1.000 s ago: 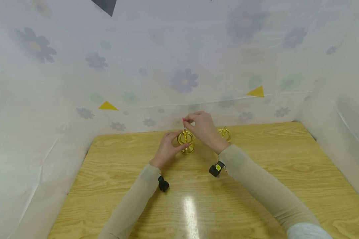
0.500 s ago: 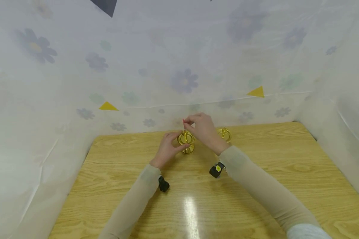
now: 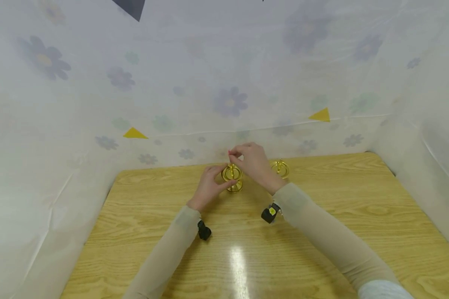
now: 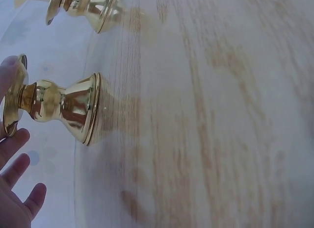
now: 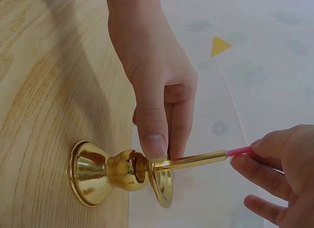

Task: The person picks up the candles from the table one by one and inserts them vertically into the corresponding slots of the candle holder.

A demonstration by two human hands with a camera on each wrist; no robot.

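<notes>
The bench (image 3: 321, 232) is pale wood grain, closed in on three sides by a white sheet (image 3: 194, 83) printed with faint flowers and small yellow triangles.

Between the two hands, near the back edge, stands a gold candlestick (image 3: 232, 178), upright on its flared base. A second candlestick (image 3: 280, 167) stands just beyond the right wrist, apart from the first.

The left hand (image 3: 208, 185) sits to the left of the gold candlestick; its grip is a pinch, thumb and fingers (image 5: 153, 135) closed on the rim of the drip dish, as the right wrist view shows. The right hand (image 3: 254, 162) is above and slightly right of the cup. Its grip pinches the red end of a thin candle (image 5: 196, 160), gold along most of its length, whose lower end is at or in the cup; how deep it sits I cannot tell.

The likely trouble is tilt. If the right hand's grip leans the thin candle sideways while pressing, it could bend, snap or jam in the cup. If the left pinch loosens, the same push could tip the gold candlestick towards its neighbour.
</notes>
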